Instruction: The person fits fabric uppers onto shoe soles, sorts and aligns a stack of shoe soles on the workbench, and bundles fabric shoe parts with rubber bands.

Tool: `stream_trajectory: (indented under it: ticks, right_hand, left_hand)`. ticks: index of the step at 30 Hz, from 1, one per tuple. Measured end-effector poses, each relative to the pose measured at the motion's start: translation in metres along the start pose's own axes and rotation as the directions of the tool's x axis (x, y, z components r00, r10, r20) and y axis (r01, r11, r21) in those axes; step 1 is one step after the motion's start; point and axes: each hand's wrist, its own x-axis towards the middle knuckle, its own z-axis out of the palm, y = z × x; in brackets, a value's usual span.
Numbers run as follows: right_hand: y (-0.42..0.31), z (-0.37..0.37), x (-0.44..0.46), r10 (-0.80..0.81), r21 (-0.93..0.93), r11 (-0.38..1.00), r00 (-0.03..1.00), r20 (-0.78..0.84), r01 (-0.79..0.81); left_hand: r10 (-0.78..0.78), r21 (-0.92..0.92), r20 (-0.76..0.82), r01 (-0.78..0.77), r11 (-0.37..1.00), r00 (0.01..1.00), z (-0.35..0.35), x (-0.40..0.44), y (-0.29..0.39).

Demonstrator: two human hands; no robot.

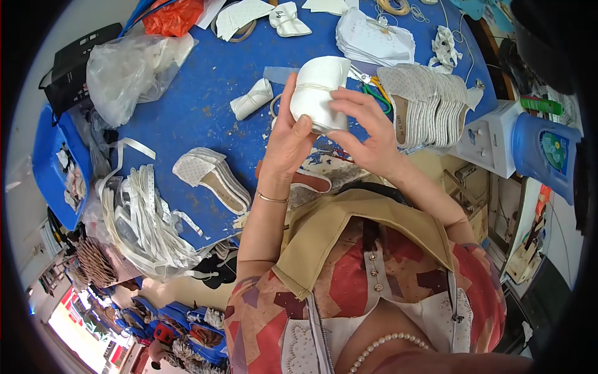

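A thick white rolled bundle (321, 90), bound round its middle with a thin band, is held up over the blue table in both hands. My left hand (289, 134) wraps its near left side, thumb in front. My right hand (370, 131) grips the right side with fingertips and thumb. Left of the bundle lies a smaller white roll (252, 100), also bound. Scissors (375, 93) with green and orange handles lie behind my right hand. A long row of stacked dotted shoe insoles (430, 112) stands to the right, and a shorter insole stack (215, 174) lies to the left.
On the blue table (162, 118) are a pile of white strips (146, 212), a clear plastic bag (134, 75) and a stack of white pieces (374, 40). A blue bin (62, 168) stands at the left. A white dispenser with a blue water bottle (548, 149) is at the right.
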Motion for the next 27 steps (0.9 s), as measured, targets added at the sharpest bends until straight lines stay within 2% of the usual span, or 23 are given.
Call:
stream_trajectory:
  ticks: [3, 8, 14, 23, 27]
  right_hand:
    - [0.0, 0.0, -0.001, 0.011, -0.094, 0.996, 1.0, -0.019, -0.013]
    - [0.004, -0.002, -0.005, 0.028, -0.092, 0.995, 1.0, -0.01, -0.029]
    - [0.0, -0.004, -0.007, 0.019, -0.141, 0.99, 1.0, -0.008, -0.02]
    - [-0.001, -0.008, -0.004, -0.044, -0.207, 0.977, 0.999, 0.028, 0.049]
    - [0.004, -0.01, -0.006, -0.034, -0.224, 0.973, 0.997, 0.071, 0.049]
  left_hand:
    - [-0.022, 0.062, -0.02, 0.023, 0.998, 1.0, -0.001, -0.004, -0.001]
    - [-0.019, 0.146, -0.003, 0.019, 0.989, 1.0, -0.006, -0.007, -0.005]
    - [-0.04, 0.162, -0.005, 0.04, 0.986, 0.999, -0.007, -0.009, -0.005]
    - [-0.002, 0.44, 0.02, -0.007, 0.898, 1.0, -0.011, -0.01, -0.006]
    - [0.015, 0.493, 0.018, -0.022, 0.87, 1.0, -0.013, -0.012, -0.009]
